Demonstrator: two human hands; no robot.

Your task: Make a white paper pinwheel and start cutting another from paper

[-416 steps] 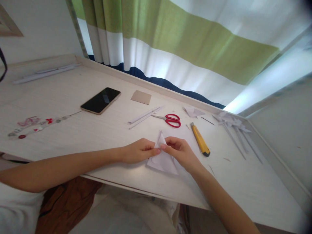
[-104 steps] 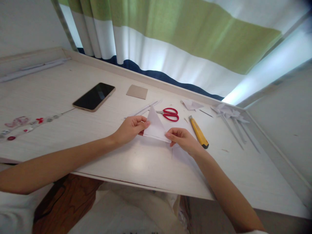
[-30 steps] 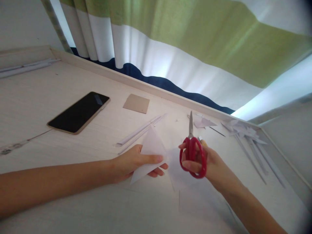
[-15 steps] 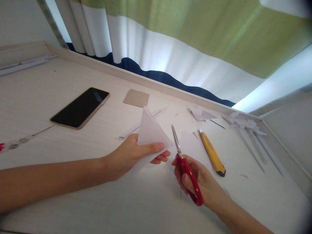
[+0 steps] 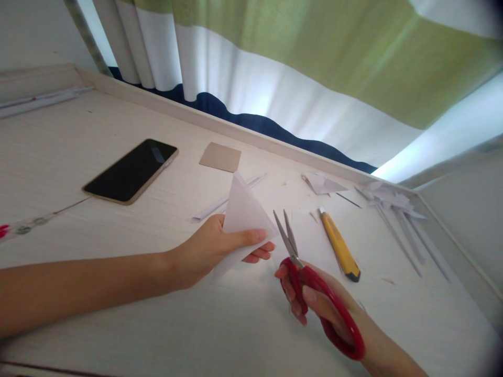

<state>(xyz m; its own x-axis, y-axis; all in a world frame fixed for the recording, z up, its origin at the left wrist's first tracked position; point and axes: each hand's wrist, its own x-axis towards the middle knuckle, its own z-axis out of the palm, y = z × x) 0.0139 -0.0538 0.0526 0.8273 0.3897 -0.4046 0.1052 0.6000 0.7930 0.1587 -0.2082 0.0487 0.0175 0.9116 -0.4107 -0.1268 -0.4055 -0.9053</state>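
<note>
My left hand (image 5: 220,243) pinches a folded white sheet of paper (image 5: 243,207), thumb on top and fingers beneath. The paper's pointed corner stands up away from me. To its right, my right hand (image 5: 314,298) holds red-handled scissors (image 5: 334,309), with the thumb and fingers in the loops. The scissor blades are parted and point away from me, close to the paper's right edge but apart from it. Under and behind the scissors lies another white sheet (image 5: 310,235). A yellow utility knife (image 5: 340,243) rests just right of that sheet.
A black-screened phone (image 5: 131,170) lies at left with a cord and charm attached. A grey-beige square card (image 5: 220,157) and a rolled paper stick (image 5: 212,209) are farther back. Paper pinwheel-like pieces on sticks (image 5: 393,201) lie at right. A raised table rim (image 5: 188,118) runs below the curtain.
The scissors have gone from closed to open blades, their handles spread apart in my right hand. My left hand and the folded paper have stayed nearly still.
</note>
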